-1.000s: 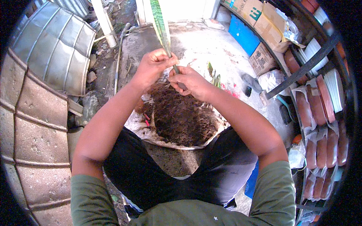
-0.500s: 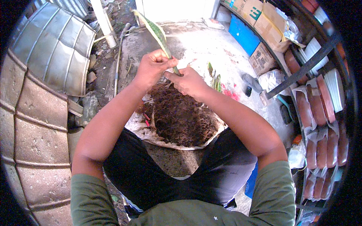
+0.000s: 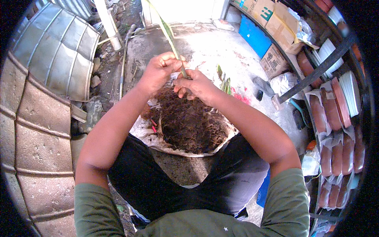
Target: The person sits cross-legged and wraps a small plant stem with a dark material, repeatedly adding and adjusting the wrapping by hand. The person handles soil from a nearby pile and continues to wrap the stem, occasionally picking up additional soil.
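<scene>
Above a heap of dark, crumbly soil point(image 3: 193, 122), both of my hands hold one long snake plant leaf point(image 3: 167, 33), green with a pale yellow edge. My left hand point(image 3: 160, 73) pinches it a little above its lower end. Just below, my right hand point(image 3: 197, 85) grips the base between thumb and fingers. The leaf stands nearly upright, its tip reaching the top of the picture. Under the soil spreads a whitish sack point(image 3: 144, 136), between my knees. Beyond my right hand, more variegated leaves point(image 3: 226, 85) stand or lie on the ground.
Small red-handled objects point(image 3: 154, 126) lie at the sack's left side. Ribbed metal sheeting point(image 3: 59, 51) and brown tiles point(image 3: 43, 150) line the left. On the right are a shelf with stacked brown pots point(image 3: 335, 158), cardboard boxes point(image 3: 278, 25), a blue bin point(image 3: 254, 37) and a dark bar point(image 3: 316, 69).
The leaf has turned, showing more of its narrow edge, and its tip has risen out of the top. My right hand's fingers have uncurled slightly beneath the base.
</scene>
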`<action>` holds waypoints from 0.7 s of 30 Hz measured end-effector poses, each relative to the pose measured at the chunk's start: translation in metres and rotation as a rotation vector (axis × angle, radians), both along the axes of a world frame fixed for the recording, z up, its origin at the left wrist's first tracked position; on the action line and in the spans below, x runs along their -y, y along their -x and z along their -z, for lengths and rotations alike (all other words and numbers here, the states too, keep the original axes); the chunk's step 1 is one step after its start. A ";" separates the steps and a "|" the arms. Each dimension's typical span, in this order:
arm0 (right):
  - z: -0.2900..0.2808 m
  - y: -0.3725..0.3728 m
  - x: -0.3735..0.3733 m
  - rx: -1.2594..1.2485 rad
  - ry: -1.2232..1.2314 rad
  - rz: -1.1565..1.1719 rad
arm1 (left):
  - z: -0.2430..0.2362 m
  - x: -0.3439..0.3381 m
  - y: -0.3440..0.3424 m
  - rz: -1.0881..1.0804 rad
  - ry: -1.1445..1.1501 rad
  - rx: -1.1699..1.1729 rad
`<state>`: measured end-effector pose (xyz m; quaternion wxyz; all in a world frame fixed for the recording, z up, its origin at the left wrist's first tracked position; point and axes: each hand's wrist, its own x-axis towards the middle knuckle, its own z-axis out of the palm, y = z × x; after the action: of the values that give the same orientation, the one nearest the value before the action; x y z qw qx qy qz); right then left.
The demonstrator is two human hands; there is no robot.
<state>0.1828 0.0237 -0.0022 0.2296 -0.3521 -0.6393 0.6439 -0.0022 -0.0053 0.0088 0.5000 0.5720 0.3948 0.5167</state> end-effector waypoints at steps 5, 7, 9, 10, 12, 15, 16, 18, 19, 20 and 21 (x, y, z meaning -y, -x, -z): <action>-0.009 -0.001 0.000 0.135 -0.168 -0.001 | -0.004 0.004 -0.002 -0.079 0.004 0.051; -0.005 -0.001 -0.001 0.103 -0.178 0.044 | -0.006 0.004 -0.006 -0.123 -0.019 0.020; 0.001 0.000 -0.003 0.078 -0.198 0.064 | -0.006 0.003 -0.007 -0.139 -0.043 -0.006; 0.004 -0.001 -0.005 0.069 -0.212 0.063 | -0.005 0.002 -0.008 -0.132 -0.057 -0.016; 0.006 0.000 -0.006 0.136 -0.296 0.079 | -0.003 0.000 -0.009 -0.141 -0.066 -0.022; 0.003 0.005 -0.004 0.303 -0.437 0.123 | 0.000 0.000 -0.009 -0.172 -0.060 -0.035; 0.004 0.006 -0.005 0.319 -0.438 0.132 | 0.000 0.001 -0.007 -0.173 -0.061 -0.056; 0.006 0.007 -0.006 0.336 -0.452 0.140 | -0.001 0.001 -0.007 -0.169 -0.059 -0.081; 0.008 0.006 -0.007 0.337 -0.466 0.138 | -0.001 0.001 -0.007 -0.166 -0.057 -0.085; 0.010 0.006 -0.008 0.322 -0.458 0.132 | -0.001 0.002 -0.008 -0.163 -0.054 -0.088; 0.012 0.007 -0.009 0.304 -0.450 0.124 | -0.002 0.003 -0.009 -0.148 -0.063 -0.077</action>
<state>0.1761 0.0326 -0.0146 0.2425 -0.4230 -0.7707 0.4102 0.0065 -0.0080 0.0112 0.4266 0.5762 0.4383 0.5421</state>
